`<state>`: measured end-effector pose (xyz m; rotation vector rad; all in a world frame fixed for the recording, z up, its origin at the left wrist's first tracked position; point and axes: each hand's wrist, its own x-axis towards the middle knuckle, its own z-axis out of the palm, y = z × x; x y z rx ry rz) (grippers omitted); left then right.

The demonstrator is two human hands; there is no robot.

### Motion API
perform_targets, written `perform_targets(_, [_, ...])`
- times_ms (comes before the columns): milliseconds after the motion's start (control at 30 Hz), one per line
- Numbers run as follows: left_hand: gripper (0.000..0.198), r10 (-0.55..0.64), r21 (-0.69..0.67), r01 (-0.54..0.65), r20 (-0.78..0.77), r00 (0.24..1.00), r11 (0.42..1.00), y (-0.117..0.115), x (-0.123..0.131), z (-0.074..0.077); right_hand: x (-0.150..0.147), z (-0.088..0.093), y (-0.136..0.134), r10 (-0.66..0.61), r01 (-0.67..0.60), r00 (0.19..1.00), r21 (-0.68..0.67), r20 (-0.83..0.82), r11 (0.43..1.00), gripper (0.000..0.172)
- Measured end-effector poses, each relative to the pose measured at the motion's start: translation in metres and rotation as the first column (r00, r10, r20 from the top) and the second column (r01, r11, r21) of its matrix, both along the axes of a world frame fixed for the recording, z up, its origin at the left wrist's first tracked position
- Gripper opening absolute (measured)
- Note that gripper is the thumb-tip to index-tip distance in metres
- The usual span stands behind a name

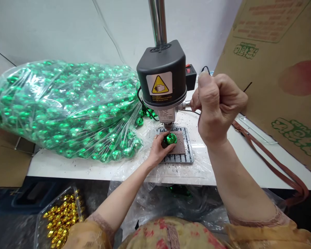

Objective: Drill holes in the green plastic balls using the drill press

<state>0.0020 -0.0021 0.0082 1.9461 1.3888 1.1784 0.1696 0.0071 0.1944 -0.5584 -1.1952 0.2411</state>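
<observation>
In the head view, the left hand (157, 149) pinches a green ball (171, 139) between thumb and fingers, on the brown pad (180, 142) under the drill (160, 71). The right hand (219, 107) is curled tight round the lever (188, 103), covering most of it. A clear bag (67, 114) of green balls crowds the drill's left; a carton (280, 107), cut off by the frame, leans at the right beside a brown strap (274, 160). Dark shavings speckle the table (75, 167). Gold balls (60, 219) sit lower left, partly behind the sleeve (89, 235). The bit appears to meet the ball's top, though the chuck hides much there.
</observation>
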Motion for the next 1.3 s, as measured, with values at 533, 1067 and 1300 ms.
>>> perform_targets(533, [0.049,-0.001,-0.002,0.001,0.064,0.998,1.0,-0.004,0.003,-0.003,-0.006,-0.034,-0.002,0.014,0.003,0.997,0.239,-0.071,0.971,0.055])
perform_targets(1067, [0.05,-0.011,0.019,0.009,0.081,0.997,1.0,-0.005,0.003,-0.005,-0.001,-0.05,0.005,-0.041,0.042,0.999,0.375,-0.012,0.926,0.049])
perform_targets(1300, [0.048,-0.01,0.01,0.009,0.076,0.997,1.0,-0.006,0.003,-0.002,0.003,-0.053,0.003,-0.011,-0.005,0.999,0.387,0.039,0.922,0.046])
